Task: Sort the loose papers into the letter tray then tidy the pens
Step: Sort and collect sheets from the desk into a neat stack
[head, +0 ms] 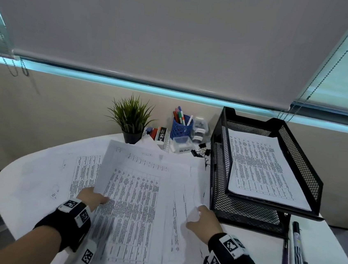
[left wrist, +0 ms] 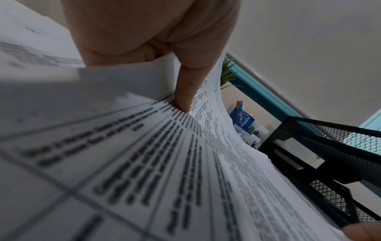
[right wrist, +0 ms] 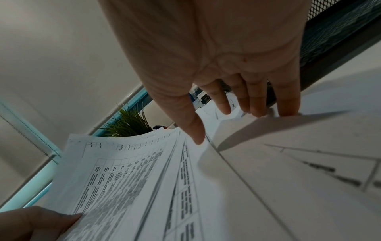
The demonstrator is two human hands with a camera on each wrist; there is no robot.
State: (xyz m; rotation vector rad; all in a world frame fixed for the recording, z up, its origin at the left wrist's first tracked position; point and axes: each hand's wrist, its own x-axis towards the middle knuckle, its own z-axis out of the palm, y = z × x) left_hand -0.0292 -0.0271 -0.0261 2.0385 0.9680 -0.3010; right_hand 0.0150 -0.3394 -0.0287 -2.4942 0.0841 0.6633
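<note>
Gathering stage: printed sheets [head: 132, 192] are pinched by the left hand [head: 93, 198] (thumb atop); right of that grip another is touched by the straight-fingered right hand [head: 203, 220]; squaring seems needed

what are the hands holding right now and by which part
The left hand pinches the printed papers at their left edge, thumb on top. The right hand touches the raised edge of another sheet; whether it grips cannot be told.

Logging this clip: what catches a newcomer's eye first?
Printed papers cover the table's middle; the left hand pinches a lifted sheet, the right hand touches another. At right stands the black mesh letter tray, a stack already in its top tier.
</note>
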